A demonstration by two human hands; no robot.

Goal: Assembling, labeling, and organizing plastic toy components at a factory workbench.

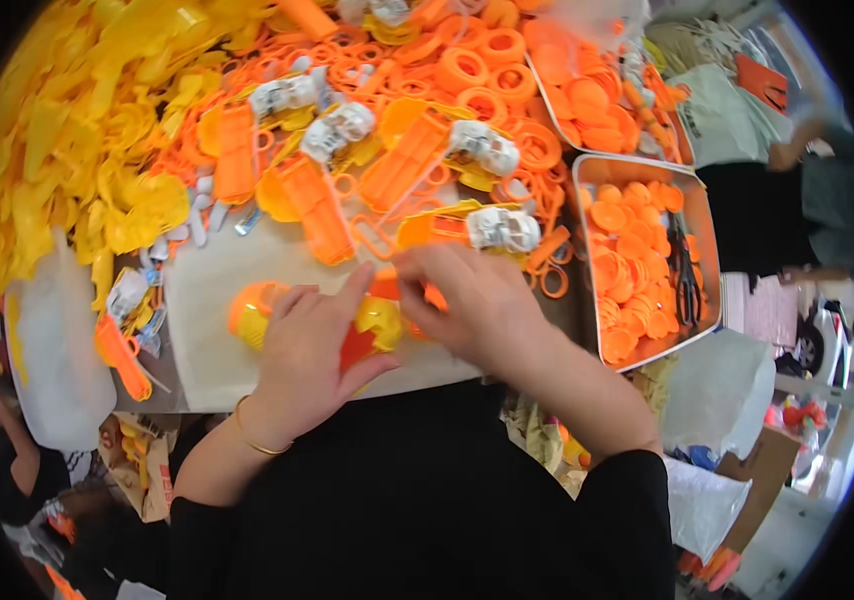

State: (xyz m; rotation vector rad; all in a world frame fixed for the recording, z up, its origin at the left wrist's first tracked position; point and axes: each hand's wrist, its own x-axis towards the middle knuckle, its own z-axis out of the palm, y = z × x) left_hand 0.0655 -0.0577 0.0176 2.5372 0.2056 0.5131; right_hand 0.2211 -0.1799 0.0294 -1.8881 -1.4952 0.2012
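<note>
My left hand (312,345) is wrapped over a yellow-and-orange plastic toy piece (380,322) and holds it down on the pale work surface (212,290). The piece's rounded orange end (252,305) shows left of the fingers. My right hand (467,300), slightly blurred, is closed at the toy's far right side. Orange plastic (435,296) shows between its thumb and fingers, its shape mostly hidden. Just beyond the hands lie several part-built toys with orange bodies (405,160), yellow shells and white mechanism blocks (503,229).
Yellow plastic parts (67,130) are heaped at the far left. Orange rings (462,68) lie along the back. At right, a metal tray (647,353) holds orange discs and black-handled scissors (688,285); another tray (682,140) stands behind it. Other people are at both sides.
</note>
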